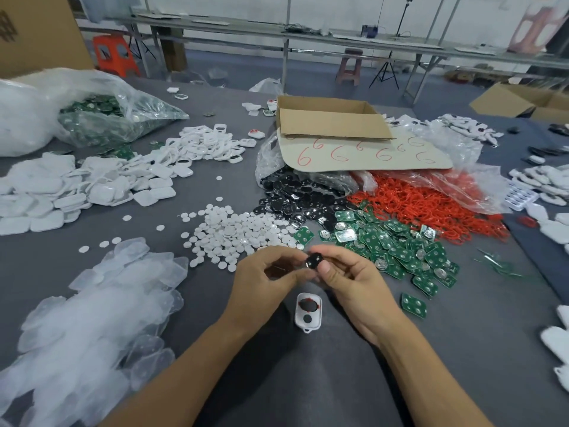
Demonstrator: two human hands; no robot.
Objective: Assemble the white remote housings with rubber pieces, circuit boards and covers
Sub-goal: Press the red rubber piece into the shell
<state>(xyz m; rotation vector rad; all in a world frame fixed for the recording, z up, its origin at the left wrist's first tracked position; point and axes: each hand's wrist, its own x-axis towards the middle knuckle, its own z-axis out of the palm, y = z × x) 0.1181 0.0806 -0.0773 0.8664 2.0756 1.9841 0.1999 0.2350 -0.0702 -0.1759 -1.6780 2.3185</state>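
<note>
Black rubber piece [314, 261], pinched by both hands (left [261, 280], right [348, 280]); housing [308, 312] at 6 o'clock, long axis 12–6.

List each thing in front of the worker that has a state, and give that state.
white remote housing: lying open on the table, red and black pieces seated, no board, no cover
small black piece: pinched between both hands' fingertips, above the housing
left hand: gripping the black piece
right hand: gripping the black piece
cardboard box: flaps open
bag of green boards: open, spilling
</note>
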